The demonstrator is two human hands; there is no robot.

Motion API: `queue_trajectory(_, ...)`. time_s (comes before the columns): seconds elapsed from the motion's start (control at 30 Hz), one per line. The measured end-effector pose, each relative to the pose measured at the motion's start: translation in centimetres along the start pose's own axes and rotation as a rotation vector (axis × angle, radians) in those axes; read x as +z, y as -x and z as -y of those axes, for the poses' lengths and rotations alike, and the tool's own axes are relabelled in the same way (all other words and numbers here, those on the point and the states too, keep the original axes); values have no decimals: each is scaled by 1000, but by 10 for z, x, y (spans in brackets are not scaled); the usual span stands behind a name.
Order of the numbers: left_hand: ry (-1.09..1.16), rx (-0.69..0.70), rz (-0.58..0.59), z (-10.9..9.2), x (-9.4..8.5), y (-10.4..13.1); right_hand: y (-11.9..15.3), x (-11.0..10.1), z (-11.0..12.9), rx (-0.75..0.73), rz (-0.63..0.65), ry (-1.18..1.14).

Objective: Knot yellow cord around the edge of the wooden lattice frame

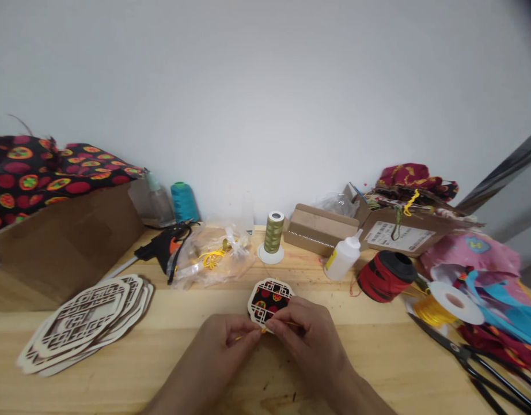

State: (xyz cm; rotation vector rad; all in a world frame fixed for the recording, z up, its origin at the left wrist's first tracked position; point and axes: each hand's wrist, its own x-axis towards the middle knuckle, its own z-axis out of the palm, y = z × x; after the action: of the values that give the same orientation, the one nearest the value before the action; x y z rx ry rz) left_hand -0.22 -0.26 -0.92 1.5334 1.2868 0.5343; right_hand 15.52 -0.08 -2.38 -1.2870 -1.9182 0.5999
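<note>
**Pinching Yellow Cord at a Small Frame's Edge**

Grasping yellow cord between thumb and fingertips of both left hand and right hand, right at the six o'clock edge of a fabric-filled wooden frame; probably gripped from two sides to steady the cord. Placed at six o'clock from the thread spool, likely for easy two-handed reach. Points its corded edge to six o'clock, toward the wearer; looks nearly round, partly covered by fingers, with no clear long axis.
</note>
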Motion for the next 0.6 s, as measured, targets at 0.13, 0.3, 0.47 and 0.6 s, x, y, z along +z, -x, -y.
queue_trajectory(0.13,12,-2,13,1,0,0,0,1,-2,21,-1,15)
queue_trajectory(0.3,-18,-29,5,4,0,0,-1,1,0,51,-16,48)
queue_trajectory(0.47,-13,-63,17,4,1,-1,-1,1,0,59,-23,49)
queue_trajectory(0.6,22,-64,28,3,1,-2,-1,1,-4,68,-37,28)
